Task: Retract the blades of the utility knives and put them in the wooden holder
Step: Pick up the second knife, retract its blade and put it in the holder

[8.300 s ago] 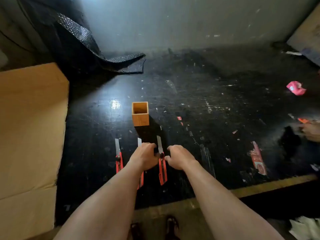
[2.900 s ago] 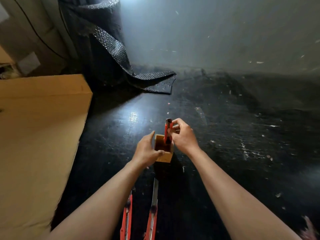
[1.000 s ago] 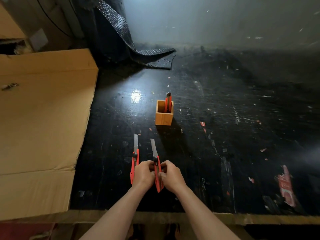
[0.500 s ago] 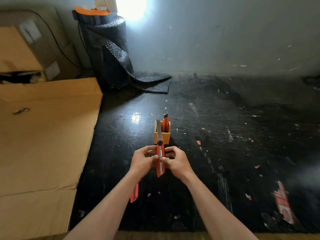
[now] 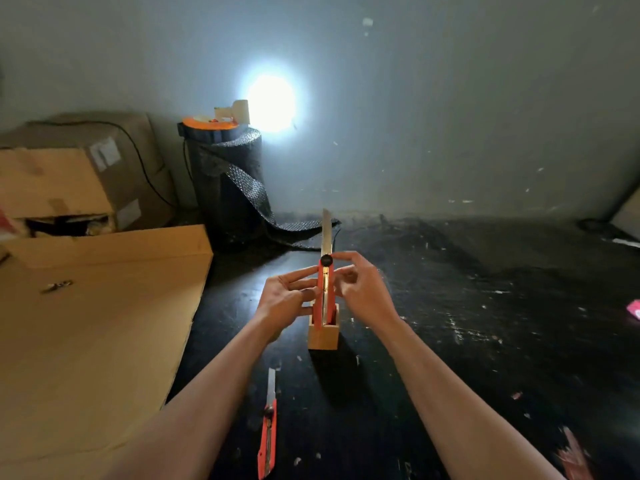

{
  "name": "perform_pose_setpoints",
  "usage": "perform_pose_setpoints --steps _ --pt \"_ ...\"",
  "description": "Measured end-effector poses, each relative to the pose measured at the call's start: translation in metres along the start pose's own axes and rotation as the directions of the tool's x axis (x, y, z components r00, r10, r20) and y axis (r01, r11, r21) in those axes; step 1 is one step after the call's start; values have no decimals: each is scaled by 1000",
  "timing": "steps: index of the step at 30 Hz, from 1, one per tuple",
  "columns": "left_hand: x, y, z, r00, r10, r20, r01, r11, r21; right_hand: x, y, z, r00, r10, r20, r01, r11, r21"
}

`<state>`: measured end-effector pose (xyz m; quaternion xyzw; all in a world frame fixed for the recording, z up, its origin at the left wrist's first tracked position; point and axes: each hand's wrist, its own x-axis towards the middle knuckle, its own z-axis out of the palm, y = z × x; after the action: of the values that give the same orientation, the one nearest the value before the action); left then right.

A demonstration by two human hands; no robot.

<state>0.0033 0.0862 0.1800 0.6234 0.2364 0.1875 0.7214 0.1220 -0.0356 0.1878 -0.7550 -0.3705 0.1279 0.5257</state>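
Note:
A red utility knife [image 5: 324, 289] stands upright in front of me, its silver blade still out and pointing up. My left hand [image 5: 284, 299] grips its red handle from the left. My right hand [image 5: 360, 292] holds it from the right, fingertips by the black slider knob. Its lower end overlaps the small wooden holder [image 5: 322, 336] on the black floor; I cannot tell if it is inside. The knife that went in earlier is hidden behind it. Another red utility knife [image 5: 268, 434] lies on the floor near my left forearm, blade extended.
A large flat cardboard sheet [image 5: 86, 323] covers the floor on the left, with cardboard boxes [image 5: 79, 174] behind it. A roll of black bubble wrap [image 5: 225, 181] stands by the wall. Scraps litter the black floor, including a pink one [image 5: 633, 309] at the right edge.
I have lifted the knife higher and forward, so it now stands over the wooden holder. My view has tilted up toward the wall. The blade stays extended.

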Motion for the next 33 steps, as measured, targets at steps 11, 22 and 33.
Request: perform_pose_setpoints --steps 11,22,33 --pt "1 51 15 993 116 -12 -116 993 8 28 -49 -26 992 -119 -50 111 984 -138" --pt "1 63 20 993 117 -2 -117 993 -32 15 -48 -31 994 -106 -2 105 984 -144" --pt "5 71 23 990 143 11 -144 990 10 11 -53 -36 993 -118 -10 115 980 -161"
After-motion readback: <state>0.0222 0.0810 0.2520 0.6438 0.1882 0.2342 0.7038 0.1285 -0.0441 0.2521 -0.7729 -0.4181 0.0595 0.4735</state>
